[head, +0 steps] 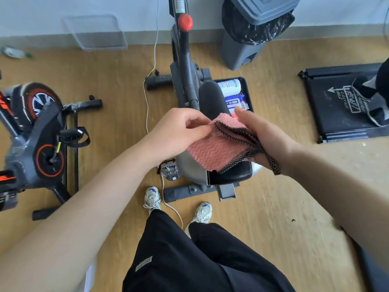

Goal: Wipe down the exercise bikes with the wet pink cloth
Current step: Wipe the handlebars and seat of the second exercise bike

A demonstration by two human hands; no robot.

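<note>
Spreading across the whole frame is the wooden floor (pixel 263 197), and dead centre stands the grey exercise bike (pixel 187 81), its post running up to the top edge. On the left edge is a 2nd bike (pixel 31 133), dark with orange trim, well apart from the 1st. At the right edge a black treadmill (pixel 336 114) lies flat. In the upper right a grey bin (pixel 242 47) with a black liner stands by the wall. Just right of the centre bike's saddle (pixel 211 98), a black tray (pixel 248 89) on the floor holds a white bottle and a blue-and-white packet.

Now the action, centre frame: the pink cloth (pixel 212 148), folded, with black dotted trim along its edges, is held over the saddle by 2 hands. Whether it touches the saddle, I cannot tell. The left hand (pixel 179 131) pinches the cloth's upper left edge between thumb and fingertips. The right hand (pixel 267 140) grips the right side — thumb on top, fingers tucked beneath, a strip of trim dangling by the wrist.

Smallest of all — a red knob (pixel 185 22) on the bike's post, top centre.
</note>
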